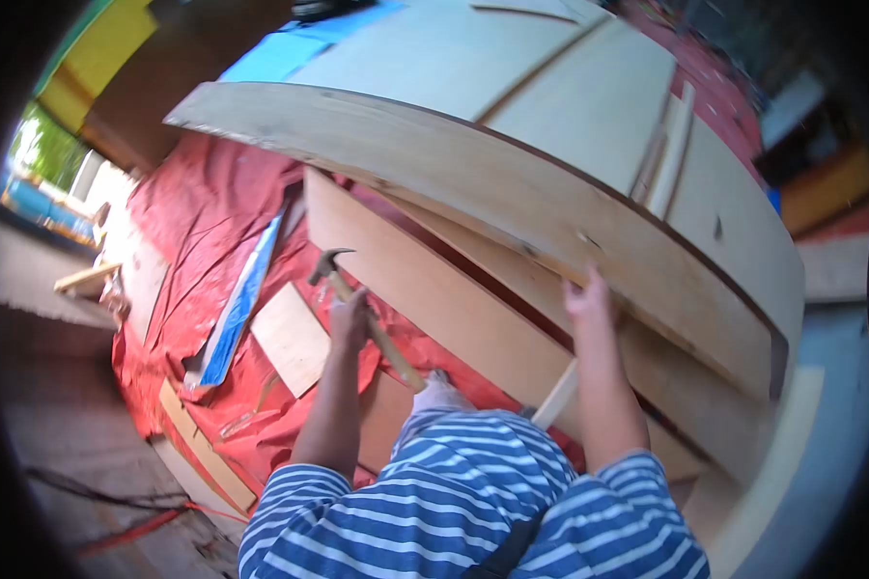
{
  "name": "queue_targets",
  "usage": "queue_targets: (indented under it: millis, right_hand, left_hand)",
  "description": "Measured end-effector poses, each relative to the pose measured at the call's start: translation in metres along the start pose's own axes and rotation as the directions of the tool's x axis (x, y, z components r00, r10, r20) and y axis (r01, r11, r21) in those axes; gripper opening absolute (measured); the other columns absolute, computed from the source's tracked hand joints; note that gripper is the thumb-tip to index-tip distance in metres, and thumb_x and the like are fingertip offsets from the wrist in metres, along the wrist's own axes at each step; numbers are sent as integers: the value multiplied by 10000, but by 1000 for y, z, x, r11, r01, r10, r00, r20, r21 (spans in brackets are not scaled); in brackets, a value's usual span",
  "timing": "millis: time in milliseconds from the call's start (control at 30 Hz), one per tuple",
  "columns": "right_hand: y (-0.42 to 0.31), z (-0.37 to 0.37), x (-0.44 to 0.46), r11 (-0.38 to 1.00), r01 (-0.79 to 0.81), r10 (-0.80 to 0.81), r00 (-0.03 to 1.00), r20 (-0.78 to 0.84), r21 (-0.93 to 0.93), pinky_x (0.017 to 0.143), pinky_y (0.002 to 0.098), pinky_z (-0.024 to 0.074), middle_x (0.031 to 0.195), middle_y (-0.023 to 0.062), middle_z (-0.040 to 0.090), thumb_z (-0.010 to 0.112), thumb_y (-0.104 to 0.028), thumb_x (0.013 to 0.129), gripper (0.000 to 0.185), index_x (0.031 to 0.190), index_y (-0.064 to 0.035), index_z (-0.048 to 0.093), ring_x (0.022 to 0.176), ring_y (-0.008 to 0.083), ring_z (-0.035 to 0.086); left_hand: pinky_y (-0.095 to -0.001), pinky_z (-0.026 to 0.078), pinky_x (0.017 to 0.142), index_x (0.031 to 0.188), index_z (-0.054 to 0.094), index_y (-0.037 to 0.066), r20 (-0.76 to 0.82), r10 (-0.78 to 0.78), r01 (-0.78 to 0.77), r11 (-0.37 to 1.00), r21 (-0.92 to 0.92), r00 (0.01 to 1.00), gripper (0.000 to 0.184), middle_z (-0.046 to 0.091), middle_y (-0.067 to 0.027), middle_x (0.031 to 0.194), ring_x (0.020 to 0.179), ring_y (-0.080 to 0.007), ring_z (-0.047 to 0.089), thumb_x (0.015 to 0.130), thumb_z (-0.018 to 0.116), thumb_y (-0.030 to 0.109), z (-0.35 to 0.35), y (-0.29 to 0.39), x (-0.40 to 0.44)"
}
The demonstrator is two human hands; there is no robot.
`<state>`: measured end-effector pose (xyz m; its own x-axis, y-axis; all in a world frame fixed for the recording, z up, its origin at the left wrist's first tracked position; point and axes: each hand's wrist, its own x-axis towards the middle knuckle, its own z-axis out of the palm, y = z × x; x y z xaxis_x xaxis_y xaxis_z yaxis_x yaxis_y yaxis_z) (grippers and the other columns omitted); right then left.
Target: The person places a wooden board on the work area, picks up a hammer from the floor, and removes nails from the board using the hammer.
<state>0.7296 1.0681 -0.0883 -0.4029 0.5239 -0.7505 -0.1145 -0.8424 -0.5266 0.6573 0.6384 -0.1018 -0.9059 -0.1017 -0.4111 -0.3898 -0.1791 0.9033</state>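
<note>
A claw hammer with a wooden handle is in my left hand, its metal head up and to the left. My left fingers wrap round the handle. On the right, my right hand is at the lower edge of a long wooden board, with fingers bent against it; whether they pinch anything small is hidden. Behind that board lie pale wooden panels. Below it, more long boards stand on edge, close to my body.
Red sheeting covers the floor, with a blue strip, a rectangular wood piece and narrow wood strips on it. Dark cables lie at lower left. A yellow and brown structure stands at upper left.
</note>
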Motion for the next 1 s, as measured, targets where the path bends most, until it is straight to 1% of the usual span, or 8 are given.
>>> queue_targets:
  millis: [100, 200, 300, 367, 433, 533, 700, 1000]
  right_hand:
    - [17, 0, 1, 971, -234, 234, 972, -7, -50, 851, 441, 580, 1143, 173, 634, 664, -406, 959, 472, 1273, -81, 530, 906, 306, 660]
    - [1, -19, -57, 805, -385, 492, 859, 144, -451, 724, 408, 603, 925, 139, 693, 663, -426, 955, 387, 1047, -54, 608, 750, 291, 677]
    - [-21, -45, -58, 655, 238, 61, 929, 364, -717, 738, 432, 597, 833, 122, 712, 665, -492, 929, 480, 984, -15, 653, 797, 314, 701]
    - [-56, -38, -45, -41, 530, -464, 741, 486, -847, 821, 496, 570, 975, 180, 725, 677, -545, 894, 569, 1033, 7, 670, 909, 340, 701]
    - [-97, -36, -23, -409, 414, -560, 590, 582, -813, 1028, 553, 455, 1343, 227, 584, 678, -643, 841, 818, 1343, -9, 556, 1244, 356, 567]
    - [-124, -23, -42, -419, 48, -561, 772, 300, -907, 1181, 583, 256, 1604, 229, 264, 667, -657, 834, 962, 1528, -66, 360, 1489, 387, 245]
    - [-132, -58, -23, -413, -13, -428, 885, 181, -911, 1180, 678, 7, 1681, 110, -104, 576, -761, 815, 1117, 1620, -187, 55, 1537, 371, -112]
    - [-142, -62, -19, -400, -6, -380, 911, 160, -916, 1124, 733, -62, 1676, 100, -154, 546, -770, 818, 1129, 1618, -230, -39, 1521, 389, -183]
  left_hand:
    - [-305, 498, 440, 984, 465, 65, 56, -17, 13, 997, 73, 998, 258, 522, -41, 697, 512, -151, 553, 913, 681, 187, 1, 5, -14]
    - [-300, 495, 448, 1002, 478, 61, 130, -81, 28, 930, 368, 988, 258, 526, -33, 707, 514, -142, 544, 915, 685, 188, 7, 12, -31]
    - [-297, 505, 491, 996, 525, 53, 258, -192, 72, 908, 413, 947, 215, 548, -34, 723, 545, -127, 545, 938, 668, 202, 23, 6, -47]
    - [-306, 519, 500, 1006, 517, 36, 312, -237, 95, 907, 411, 920, 227, 553, -46, 734, 563, -137, 568, 944, 661, 200, 42, -3, -55]
    - [-318, 531, 506, 1028, 503, 21, 333, -256, 115, 914, 388, 908, 249, 559, -62, 752, 583, -153, 592, 946, 662, 194, 70, -3, -61]
    - [-357, 554, 506, 1103, 440, 12, 303, -242, 143, 938, 316, 921, 325, 574, -108, 808, 624, -211, 639, 929, 675, 155, 110, -7, -71]
    - [-331, 477, 396, 1076, 373, 132, 226, -147, 134, 988, 73, 963, 289, 488, -55, 729, 504, -183, 541, 926, 614, 78, 168, -61, -40]
    - [-325, 452, 373, 1139, 371, 103, 162, -171, 141, 973, 184, 972, 273, 479, -46, 676, 439, -161, 482, 970, 586, 108, 221, -56, -84]
